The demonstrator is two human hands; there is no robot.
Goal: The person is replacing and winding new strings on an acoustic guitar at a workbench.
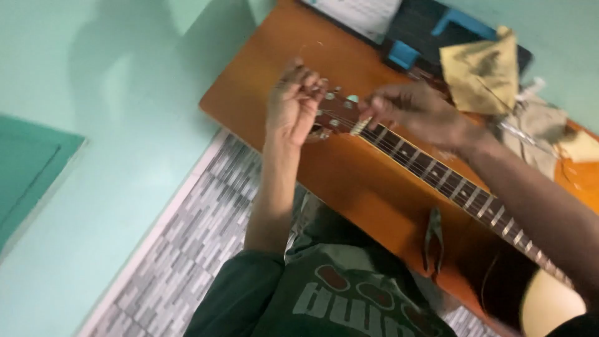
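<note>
The brown wooden guitar headstock (329,114), with its small metal tuning pegs, lies near the middle of the long orange-brown wooden tabletop (362,187). The left hand (292,103) sits on the headstock's far end, fingers curled together as if pinching a peg or string, though blur hides which. The right hand (415,111) rests just beside the headstock at the top of the dark fretted neck (449,181), fingertips pressed together. The neck looks stiff and safest to grasp; pegs and strings seem delicate. Dark pliers (433,240) lie below the neck; a yellow cloth (480,72) lies beyond.
</note>
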